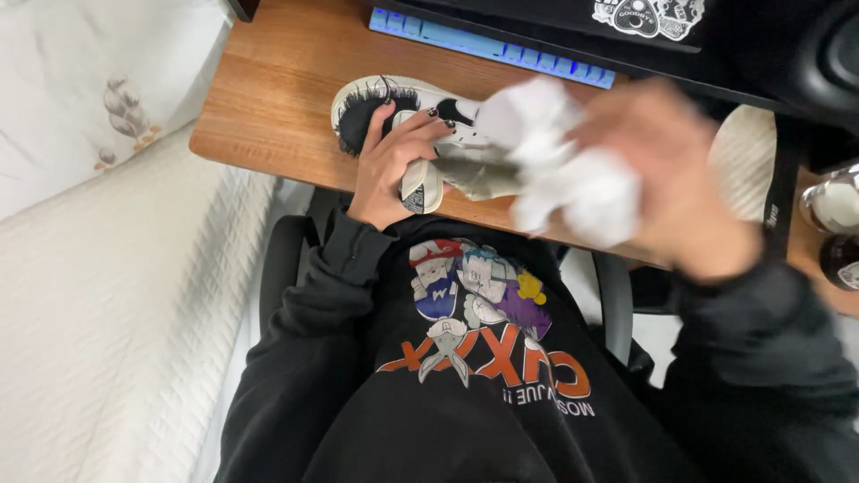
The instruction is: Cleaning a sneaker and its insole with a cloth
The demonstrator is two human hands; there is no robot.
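My left hand [394, 161] grips a white sneaker [420, 112] with a black furry collar, holding it on its side at the near edge of the wooden desk [277, 80]. My right hand [680, 179] is blurred by motion and clutches a crumpled white tissue or cloth [564, 161] pressed against the front part of the shoe. The shoe's toe is hidden behind the cloth. Both arms wear black sleeves.
A blue-lit keyboard [492, 45] lies at the desk's back under a dark monitor stand. A pale oval object [743, 156] sits to the right, with jars [832, 206] beyond it. A white quilted bed [107, 268] lies on the left. I sit in a black chair.
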